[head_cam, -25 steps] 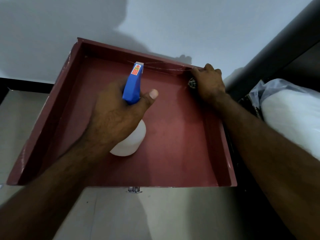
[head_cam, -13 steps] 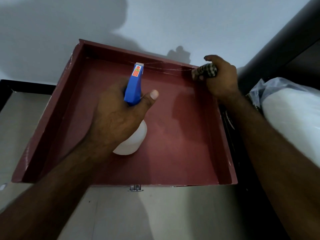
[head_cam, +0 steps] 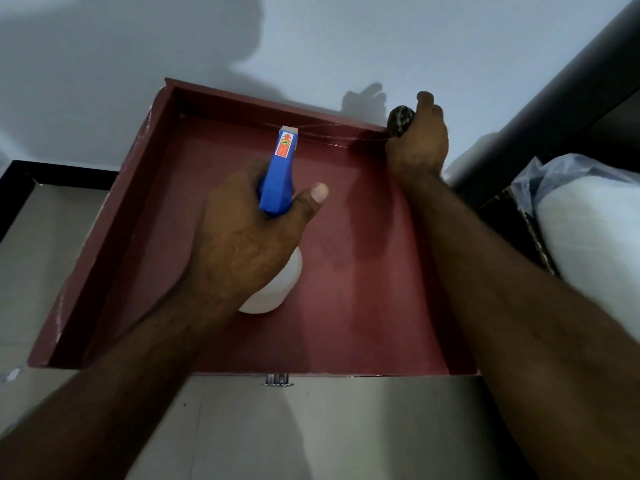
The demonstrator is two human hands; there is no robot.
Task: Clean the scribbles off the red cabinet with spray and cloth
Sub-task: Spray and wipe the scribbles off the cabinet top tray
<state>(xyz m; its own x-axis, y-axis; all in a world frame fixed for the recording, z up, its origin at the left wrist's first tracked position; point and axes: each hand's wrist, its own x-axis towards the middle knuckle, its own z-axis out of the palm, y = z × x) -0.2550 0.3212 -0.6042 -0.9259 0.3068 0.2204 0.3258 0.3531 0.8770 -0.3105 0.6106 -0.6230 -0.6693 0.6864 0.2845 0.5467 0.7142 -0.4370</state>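
The red cabinet (head_cam: 363, 271) fills the middle of the view, its recessed top rimmed by raised edges. Thin white scribbles (head_cam: 325, 133) run along its far edge. My left hand (head_cam: 242, 244) grips a spray bottle (head_cam: 278, 174) with a blue trigger head and a white body, held over the cabinet top with the nozzle aimed at the far edge. My right hand (head_cam: 420, 140) is at the far right corner, fist closed on a bunched checked cloth (head_cam: 401, 120) held just above the rim.
A pale wall (head_cam: 346, 46) rises behind the cabinet. A dark post (head_cam: 554, 88) and a white plastic-wrapped bundle (head_cam: 588, 230) stand to the right. Tiled floor (head_cam: 311, 427) lies in front, with a small metal knob (head_cam: 277, 379) under the near edge.
My right hand has lifted off the far right corner and drawn the cloth up and right, above the rim. The left hand with the bottle has stayed put.
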